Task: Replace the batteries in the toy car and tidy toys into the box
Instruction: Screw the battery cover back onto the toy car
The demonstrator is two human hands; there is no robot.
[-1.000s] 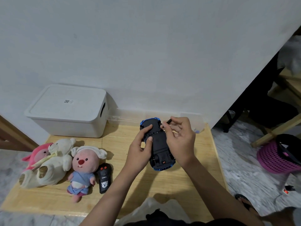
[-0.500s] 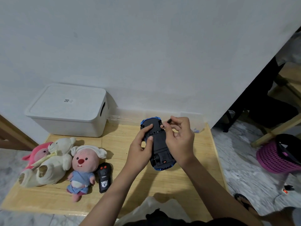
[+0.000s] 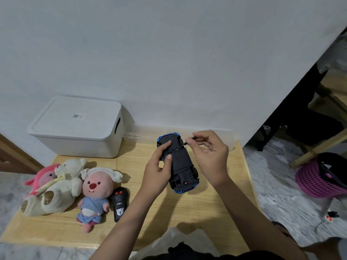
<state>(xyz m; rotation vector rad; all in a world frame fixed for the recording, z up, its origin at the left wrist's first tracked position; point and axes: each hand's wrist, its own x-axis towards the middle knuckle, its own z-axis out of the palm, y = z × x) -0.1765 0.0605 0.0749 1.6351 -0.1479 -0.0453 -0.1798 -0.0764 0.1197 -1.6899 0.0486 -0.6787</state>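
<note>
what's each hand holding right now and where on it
Left hand grips the upturned toy car by its side and underside. Right hand pinches a small screwdriver by its handle.

A single wide-angle view, worn on the person's head, looks forward and down over a low wooden tabletop (image 3: 187,212) set against a white wall (image 3: 169,53), with both forearms reaching in from the bottom edge. It sits close above the near edge, so the wall fills the upper half and the lines bow toward the corners. Floor (image 3: 281,184) shows at the right; there is no second view to overlap it.
</note>
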